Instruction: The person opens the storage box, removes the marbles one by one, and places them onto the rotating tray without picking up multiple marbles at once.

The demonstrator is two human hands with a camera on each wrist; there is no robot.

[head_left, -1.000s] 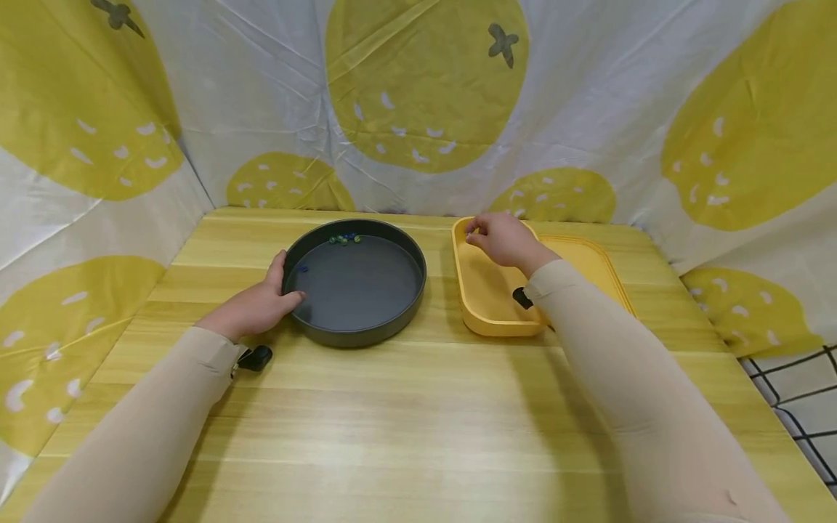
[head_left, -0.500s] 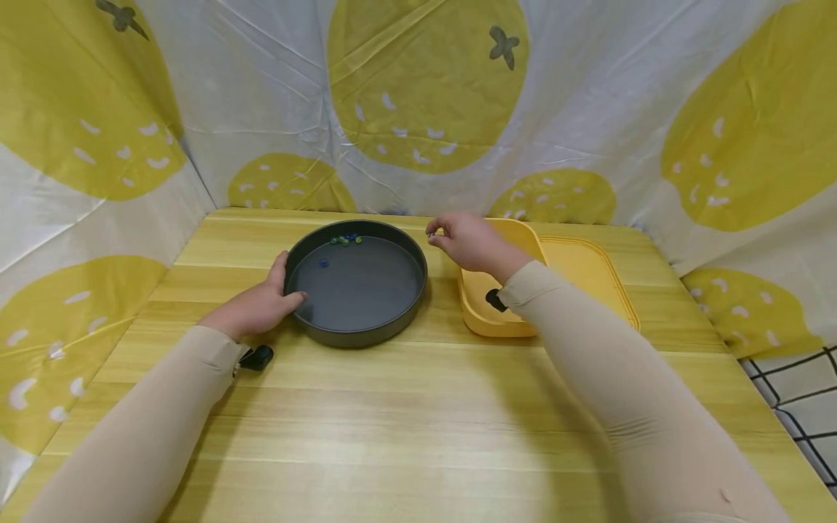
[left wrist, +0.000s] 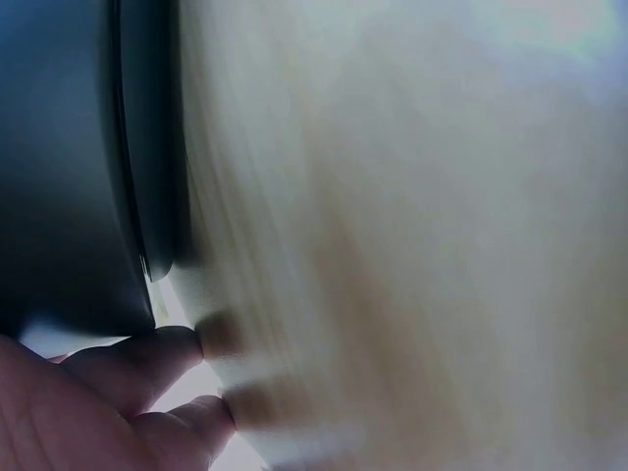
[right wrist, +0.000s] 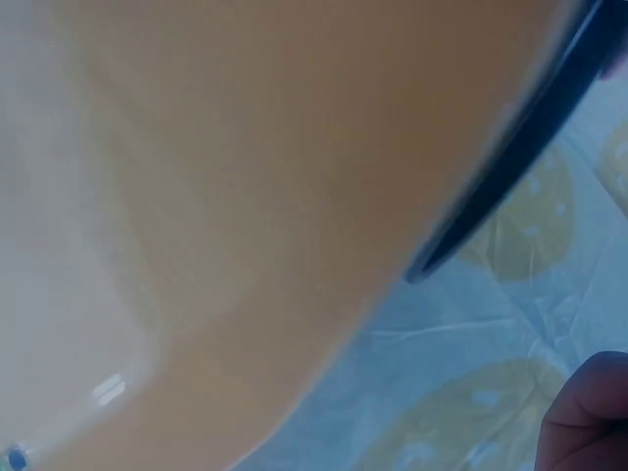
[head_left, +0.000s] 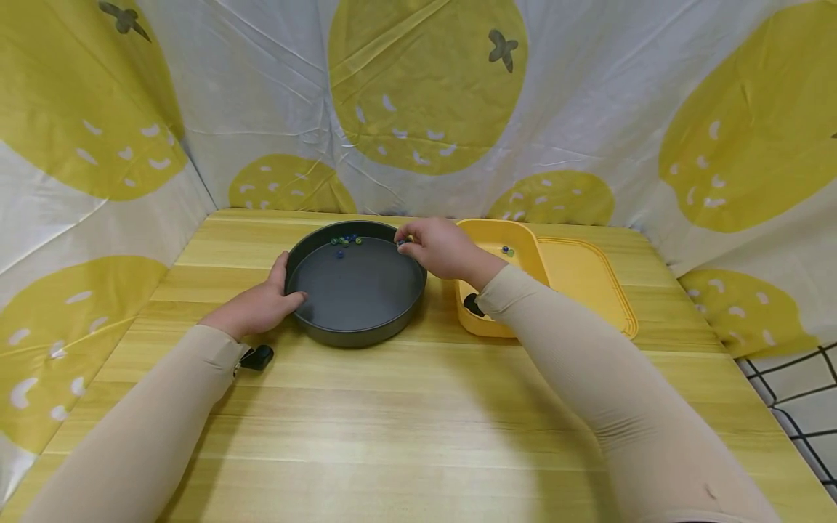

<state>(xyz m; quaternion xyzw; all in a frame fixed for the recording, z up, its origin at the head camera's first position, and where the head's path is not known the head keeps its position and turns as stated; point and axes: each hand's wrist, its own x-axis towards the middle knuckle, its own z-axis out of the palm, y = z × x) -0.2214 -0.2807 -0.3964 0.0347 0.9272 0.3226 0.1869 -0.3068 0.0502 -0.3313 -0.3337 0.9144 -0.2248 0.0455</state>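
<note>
My left hand point(head_left: 258, 301) grips the left side of a round dark grey pan point(head_left: 356, 305), thumb over the rim and fingers along the outer wall. In the left wrist view, fingers point(left wrist: 137, 368) show beside the pan's wall point(left wrist: 69, 177). Several glass marbles point(head_left: 345, 240) cluster at the pan's back edge, with a lone blue marble point(head_left: 340, 254) just in front. Above the pan's right rim, my right hand point(head_left: 439, 249) pinches small marbles point(head_left: 404, 240) at its fingertips; their number is unclear. Marbles point(head_left: 507, 250) also lie in the yellow box point(head_left: 487, 328), partly hidden by my right forearm.
A flat yellow lid point(head_left: 588, 276) lies right of the box on the wooden table point(head_left: 366, 436). A fruit-printed curtain point(head_left: 418, 109) encloses the back and sides. Black wire grid point(head_left: 794, 392) stands past the table's right edge.
My right hand has moved left from over the yellow box to the pan, uncovering marbles in the box. The lone blue marble rolled right, towards the cluster. My left hand stays in place.
</note>
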